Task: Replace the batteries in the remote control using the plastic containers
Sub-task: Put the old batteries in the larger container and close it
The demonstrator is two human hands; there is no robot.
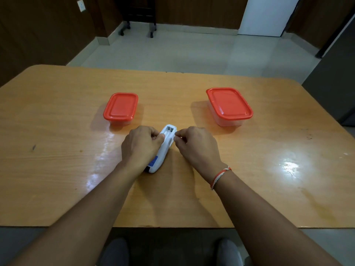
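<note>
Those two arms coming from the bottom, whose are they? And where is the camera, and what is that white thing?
The arms belong to a person, not a machine. The camera sits on the person's head and looks forward and down, so you see the arms the way that person sees them. This is the only picture, taken from that head camera.

The left hand holds a white remote control that lies on the wooden table. Its battery slot is uncovered and faces up; it looks empty. The right hand touches the remote's edge with pinched fingertips; whether it holds anything small, I cannot tell.

Farther back stand two plastic boxes with red lids, both shut: the left container and the right container. The right wrist wears a thread bracelet.
</note>
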